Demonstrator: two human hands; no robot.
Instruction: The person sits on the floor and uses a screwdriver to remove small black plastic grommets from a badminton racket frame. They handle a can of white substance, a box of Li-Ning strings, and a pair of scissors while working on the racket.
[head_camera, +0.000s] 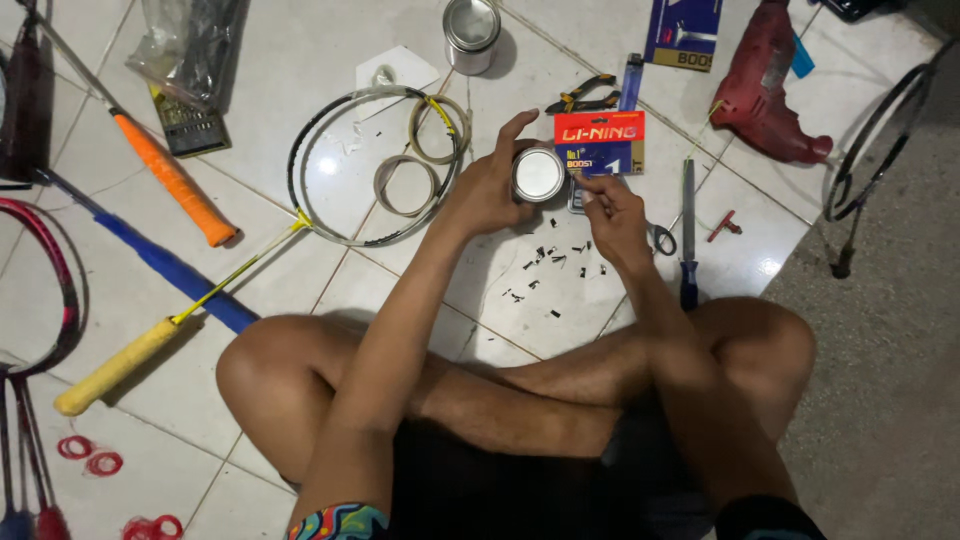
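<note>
I sit cross-legged on a white tiled floor. My left hand (492, 185) is wrapped around a small round tin (538, 174) with a shiny silver top, held just above the floor. My right hand (612, 212) is beside the tin on its right, fingertips pinched together near its rim; whether they hold anything is too small to tell. A red and blue card packet (600, 142) lies right behind both hands. Several small black bits (548, 262) are scattered on the tile below the hands.
An unstrung racket frame with a yellow grip (330, 195) and two tape rolls (407, 186) lie left. More rackets (165, 170) line the far left. A metal can (471, 33), pliers (582, 98), red drill (765, 85), file (688, 235), scissors (662, 240) sit beyond.
</note>
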